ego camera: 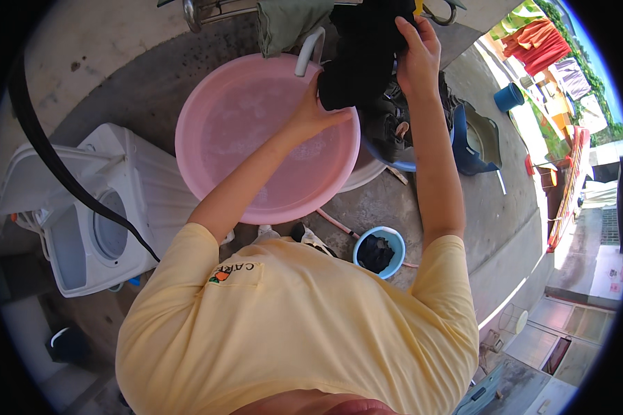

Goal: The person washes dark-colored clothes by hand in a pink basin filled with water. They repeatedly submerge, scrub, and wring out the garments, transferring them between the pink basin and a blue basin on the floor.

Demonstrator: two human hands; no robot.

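Observation:
A black cloth garment (366, 57) hangs at the top centre, partly over the right rim of a large pink plastic basin (184, 155). My right hand (419, 59) grips the garment's upper right side between thumb and fingers. Lower down, my left hand (314, 111) holds its bottom left end, with some fingers hidden behind the cloth. Cloudy water with patches of suds fills part of the basin. The garment's upper end leaves the view near a metal rack (228, 13). A folded grey-green cloth (290, 26) drapes over that rack.
Dark clothes (389, 127) fill a blue basin (407, 166) under my right forearm. A light-blue bucket (398, 249) holds dark cloth. At left, a twin-tub washing machine (145, 166) has its lid up. A white curved pipe (307, 54) overhangs the pink basin; a pink hose (337, 223) crosses the floor.

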